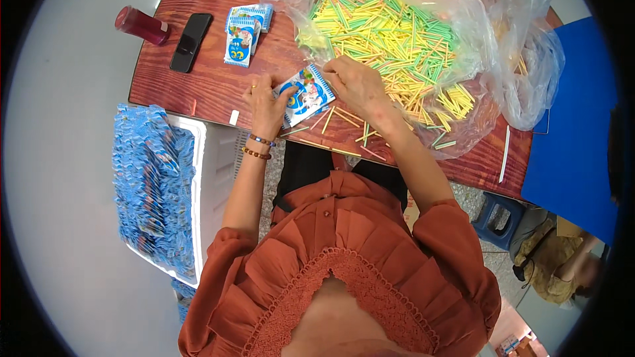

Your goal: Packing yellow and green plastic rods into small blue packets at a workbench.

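Observation:
A small blue and white packet (309, 98) with colourful printing is held tilted above the table's near edge. My left hand (270, 107) grips its left side, thumb across the front. My right hand (360, 89) is closed at the packet's upper right edge, its fingers curled and pressed together; what lies between the fingertips is hidden. Beside it, thin yellow, green and pink sticks (377, 39) fill a clear plastic bag (489, 33). Several loose sticks (344, 117) lie below the packet, near the table edge.
More packets (242, 41) lie on the wooden table (218, 96), near a black phone (191, 43) and a red-filled jar (142, 25). A white foam box (200, 178) full of blue packets stands lower left. A blue panel (569, 132) and blue stool (497, 219) are at right.

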Available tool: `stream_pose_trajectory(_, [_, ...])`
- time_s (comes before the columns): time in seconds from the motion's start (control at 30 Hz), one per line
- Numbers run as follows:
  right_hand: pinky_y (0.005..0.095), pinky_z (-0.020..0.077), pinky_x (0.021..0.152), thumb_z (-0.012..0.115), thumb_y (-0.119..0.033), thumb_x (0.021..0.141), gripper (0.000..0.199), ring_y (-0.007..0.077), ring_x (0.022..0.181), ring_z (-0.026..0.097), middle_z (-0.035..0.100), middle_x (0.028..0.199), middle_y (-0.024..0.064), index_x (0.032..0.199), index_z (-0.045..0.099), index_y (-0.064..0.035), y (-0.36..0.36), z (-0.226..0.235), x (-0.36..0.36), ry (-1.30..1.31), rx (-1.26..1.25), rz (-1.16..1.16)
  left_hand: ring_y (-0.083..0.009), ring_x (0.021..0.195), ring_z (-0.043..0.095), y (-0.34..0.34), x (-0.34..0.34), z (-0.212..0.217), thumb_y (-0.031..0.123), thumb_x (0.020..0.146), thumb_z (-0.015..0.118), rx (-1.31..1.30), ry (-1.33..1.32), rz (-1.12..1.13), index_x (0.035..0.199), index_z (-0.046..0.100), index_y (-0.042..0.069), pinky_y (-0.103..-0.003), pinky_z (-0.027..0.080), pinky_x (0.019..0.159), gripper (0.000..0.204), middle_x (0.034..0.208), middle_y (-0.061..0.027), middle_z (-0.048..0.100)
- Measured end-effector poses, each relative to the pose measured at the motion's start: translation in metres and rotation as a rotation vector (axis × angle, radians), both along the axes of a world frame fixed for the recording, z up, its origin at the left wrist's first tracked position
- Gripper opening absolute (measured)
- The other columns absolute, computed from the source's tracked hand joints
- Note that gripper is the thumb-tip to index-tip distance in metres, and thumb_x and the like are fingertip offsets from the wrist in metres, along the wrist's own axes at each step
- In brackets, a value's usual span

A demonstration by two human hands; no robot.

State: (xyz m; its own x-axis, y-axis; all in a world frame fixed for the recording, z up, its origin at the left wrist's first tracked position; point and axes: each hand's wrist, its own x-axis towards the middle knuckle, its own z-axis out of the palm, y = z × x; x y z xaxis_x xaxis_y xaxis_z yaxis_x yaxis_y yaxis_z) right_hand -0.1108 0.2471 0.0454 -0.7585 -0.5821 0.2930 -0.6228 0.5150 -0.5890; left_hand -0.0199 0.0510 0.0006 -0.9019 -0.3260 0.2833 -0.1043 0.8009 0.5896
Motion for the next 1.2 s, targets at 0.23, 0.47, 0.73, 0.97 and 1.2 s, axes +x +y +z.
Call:
stream_pose_trajectory(0.23, [0.0400,0.0509,0.068,0.060,-0.020,0.089,0.016,0.0315,0.079,0.064,0.063,0.089,0.0107,0.098,0.064,-0.0071,-0.016,0.014,0.001,0.060,-0.113,0.008,-0.0222,0.082,0.056,0.001,0.000,0.007,0.012,0.075,0.077,-0.153,0.207,-0.058,0.092,0.059,0.006,-0.038,0.037,0.082,0.025,0.090,-0.0076,0.060])
stream_pose_trajectory(0.47, [0.0329,0.0458,0.062,0.067,-0.017,0.082,0.019,0.0230,0.069,0.059,0.059,0.072,0.0112,0.093,0.066,-0.0014,-0.020,0.000,-0.013,-0.555,-0.374,0.223,-0.0105,0.080,0.062,0.013,-0.002,0.034,0.004,0.083,0.073,0.895,0.341,-0.124,0.091,0.060,0.002,-0.024,0.051,0.067,0.015,0.092,-0.0027,0.064])
stream_pose_trajectory(0.73, [0.0198,0.0439,0.064,0.066,-0.005,0.088,0.005,0.0026,0.071,0.055,0.062,0.078,-0.0034,0.088,0.068,-0.0004,-0.007,0.008,-0.004,-0.853,-0.601,0.141,-0.0081,0.069,0.065,0.033,-0.003,0.041,0.008,0.089,0.068,1.345,0.215,-0.053,0.094,0.068,0.002,-0.022,0.054,0.060,0.008,0.083,-0.0039,0.071])
stream_pose_trajectory(0.97, [0.0215,0.0396,0.052,0.067,-0.011,0.087,0.012,0.0004,0.063,0.050,0.059,0.067,-0.0044,0.086,0.071,0.0005,0.009,0.002,0.001,-0.843,-0.658,0.112,-0.0081,0.069,0.066,0.053,-0.006,0.037,0.014,0.091,0.067,1.459,0.234,-0.023,0.093,0.069,0.002,-0.024,0.055,0.059,0.013,0.084,-0.0041,0.070])
stream_pose_trajectory(1.2, [0.0251,0.0475,0.072,0.056,-0.016,0.095,0.023,0.0098,0.077,0.059,0.066,0.083,0.0033,0.096,0.069,0.0025,0.036,-0.003,-0.032,-0.694,-0.692,0.276,-0.0107,0.069,0.066,0.058,-0.004,0.039,0.018,0.096,0.060,1.474,0.221,0.007,0.093,0.068,0.001,-0.027,0.057,0.061,0.019,0.083,-0.0039,0.070])
